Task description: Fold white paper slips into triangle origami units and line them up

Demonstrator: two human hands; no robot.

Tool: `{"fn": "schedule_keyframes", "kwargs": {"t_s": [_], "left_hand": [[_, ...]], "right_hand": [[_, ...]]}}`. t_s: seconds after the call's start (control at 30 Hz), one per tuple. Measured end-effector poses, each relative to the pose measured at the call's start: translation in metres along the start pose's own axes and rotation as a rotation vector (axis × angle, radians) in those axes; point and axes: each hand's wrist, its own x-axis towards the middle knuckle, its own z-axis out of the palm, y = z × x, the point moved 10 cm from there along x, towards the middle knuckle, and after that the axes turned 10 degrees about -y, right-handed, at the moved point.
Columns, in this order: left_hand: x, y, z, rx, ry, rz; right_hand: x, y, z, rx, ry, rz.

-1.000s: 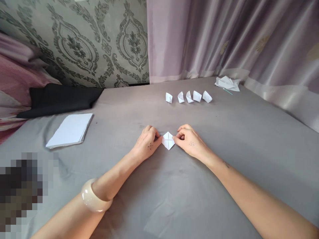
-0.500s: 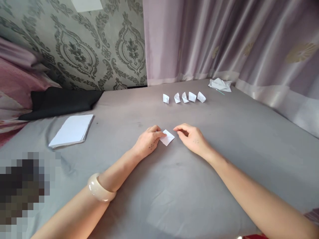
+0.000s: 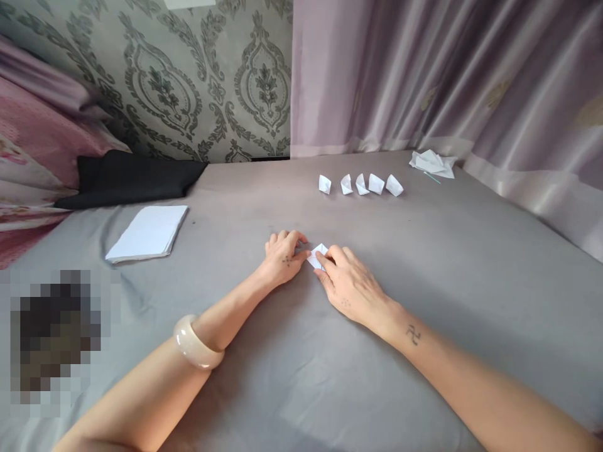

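Observation:
A small square of folded white paper (image 3: 320, 249) lies on the grey cloth, turned with its corners up, down and sideways. The thumb of my left hand (image 3: 286, 254) rests at the paper's left corner, with its other fingers curled behind. From the right, my right hand (image 3: 346, 279) covers part of the sheet. Its index fingertip presses on the upper face, while the thumb sits at the lower edge. The paper's right corner is hidden under the right hand's fingers.
Several folded white paper pieces (image 3: 375, 184) stand in a row farther back. A stack of white paper (image 3: 148, 232) lies at the left, near a black cloth (image 3: 136, 179). Loose white papers (image 3: 433, 163) and a thin green stick (image 3: 432, 177) are at the back right.
My right hand left the paper's right corner, then came back over it, index finger now pressing on its face. The left hand stays at the left corner. The view has shifted slightly.

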Motion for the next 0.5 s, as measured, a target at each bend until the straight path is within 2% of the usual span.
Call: {"fn": "schedule_keyframes", "kwargs": {"t_s": [0.17, 0.5], "left_hand": [[0.0, -0.002, -0.006, -0.082, -0.044, 0.037], [0.002, -0.009, -0.008, -0.222, -0.051, 0.076]], "right_hand": [[0.007, 0.001, -0.007, -0.004, 0.029, -0.017], [0.036, 0.037, -0.001, 0.264, 0.0, 0.065]]}}
